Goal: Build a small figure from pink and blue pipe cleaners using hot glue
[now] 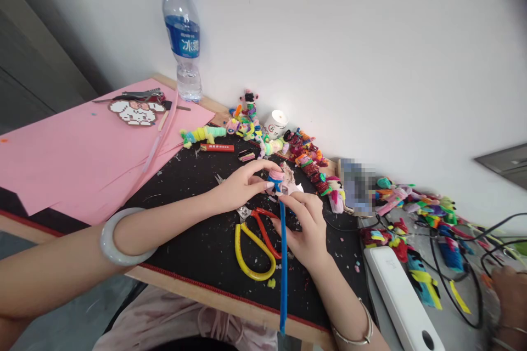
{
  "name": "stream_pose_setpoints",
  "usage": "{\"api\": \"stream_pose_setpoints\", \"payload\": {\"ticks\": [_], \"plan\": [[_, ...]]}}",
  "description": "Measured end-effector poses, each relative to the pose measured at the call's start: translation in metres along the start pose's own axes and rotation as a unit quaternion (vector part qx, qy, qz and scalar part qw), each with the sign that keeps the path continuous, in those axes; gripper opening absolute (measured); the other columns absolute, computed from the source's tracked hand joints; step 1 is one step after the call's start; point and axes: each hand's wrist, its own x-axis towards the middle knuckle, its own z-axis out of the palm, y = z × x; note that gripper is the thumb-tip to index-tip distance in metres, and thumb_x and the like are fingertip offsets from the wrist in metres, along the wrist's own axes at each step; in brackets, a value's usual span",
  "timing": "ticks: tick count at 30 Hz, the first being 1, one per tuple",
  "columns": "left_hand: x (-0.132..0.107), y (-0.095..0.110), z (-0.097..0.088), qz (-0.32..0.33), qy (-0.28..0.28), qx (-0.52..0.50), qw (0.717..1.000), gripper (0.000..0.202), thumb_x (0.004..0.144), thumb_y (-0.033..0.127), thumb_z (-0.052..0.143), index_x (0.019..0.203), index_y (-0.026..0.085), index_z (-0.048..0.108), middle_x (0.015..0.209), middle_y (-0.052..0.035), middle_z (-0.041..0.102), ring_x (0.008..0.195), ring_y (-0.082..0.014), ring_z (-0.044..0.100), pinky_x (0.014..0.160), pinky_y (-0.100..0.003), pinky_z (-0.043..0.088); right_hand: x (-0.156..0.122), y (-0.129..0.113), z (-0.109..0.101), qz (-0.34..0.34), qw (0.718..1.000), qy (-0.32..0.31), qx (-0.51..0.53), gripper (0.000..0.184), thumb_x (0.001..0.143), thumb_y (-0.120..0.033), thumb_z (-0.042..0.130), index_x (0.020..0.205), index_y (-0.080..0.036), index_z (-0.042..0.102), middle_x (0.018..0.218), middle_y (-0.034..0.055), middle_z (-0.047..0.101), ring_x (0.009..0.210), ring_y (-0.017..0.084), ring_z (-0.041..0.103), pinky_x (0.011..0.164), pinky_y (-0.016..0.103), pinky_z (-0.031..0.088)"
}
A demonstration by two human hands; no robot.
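Observation:
My left hand (241, 185) grips a small roll of pink pipe cleaner (276, 174) between thumb and fingers. A blue pipe cleaner (283, 269) wraps the lower part of this roll and hangs down past the table's front edge. Just below the roll, my right hand (307, 225) pinches the blue strand between thumb and forefinger. Scissors (255, 277) with one yellow and one red handle lie under the hands, their blades partly hidden by my left hand. Behind the roll is a crumpled whitish piece (293, 178) that I cannot make out.
Several colourful pipe-cleaner figures (315, 170) line the wall. A water bottle (181, 38) stands at the back left, beside pink sheets (74, 148). On the right are a phone (356, 186), a white power bank (401, 296), cables and another person's hand (510, 290).

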Motion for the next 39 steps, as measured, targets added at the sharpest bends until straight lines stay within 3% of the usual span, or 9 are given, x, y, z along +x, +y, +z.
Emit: {"api": "stream_pose_setpoints", "payload": {"ticks": [4,8,16,22,39], "plan": [[0.000,-0.001,0.000,0.019,-0.016,0.020,0.999,0.028,0.078,0.006,0.053,0.104,0.016,0.057,0.113,-0.0063,0.059,0.093,-0.0150,0.059,0.078,-0.026,0.048,-0.002,-0.001,0.003,0.007,0.999,0.040,0.025,0.024,0.079,-0.013,0.063,0.101,-0.023,0.062,0.090,0.0052,0.060,0.084,0.020,0.056,0.075,0.037,0.045],[0.000,-0.002,-0.001,0.031,-0.032,0.027,0.999,0.030,0.078,0.004,0.051,0.105,0.015,0.057,0.117,-0.0085,0.058,0.101,-0.0171,0.057,0.078,-0.026,0.048,-0.004,0.001,0.004,0.061,0.993,0.076,0.060,0.022,0.079,-0.007,0.057,0.094,-0.021,0.063,0.089,0.0051,0.062,0.085,0.019,0.058,0.077,0.036,0.048],[0.000,-0.003,-0.002,0.029,-0.061,0.024,0.997,0.031,0.077,0.004,0.052,0.106,0.015,0.056,0.118,-0.0076,0.057,0.095,-0.0153,0.060,0.075,-0.024,0.049,-0.002,0.003,0.002,0.149,0.984,0.094,0.033,0.010,0.082,-0.015,0.056,0.089,-0.019,0.062,0.081,0.0041,0.063,0.074,0.018,0.059,0.067,0.032,0.048],[-0.001,-0.003,-0.005,-0.015,-0.103,-0.027,0.994,0.033,0.078,0.008,0.054,0.110,0.016,0.055,0.115,-0.0066,0.057,0.076,-0.0111,0.061,0.076,-0.028,0.050,-0.003,0.008,0.001,0.145,0.986,0.084,0.008,0.011,0.084,-0.020,0.056,0.074,-0.020,0.060,0.070,0.0003,0.062,0.068,0.016,0.057,0.065,0.031,0.046],[-0.008,0.001,-0.001,-0.111,-0.159,-0.223,0.955,0.032,0.080,0.019,0.063,0.111,0.023,0.058,0.116,-0.0062,0.054,0.087,-0.0131,0.059,0.081,-0.031,0.049,-0.003,0.005,0.002,0.155,0.985,0.073,0.037,0.014,0.087,-0.020,0.053,0.074,-0.020,0.059,0.070,0.0021,0.062,0.068,0.018,0.056,0.065,0.032,0.045]]}}
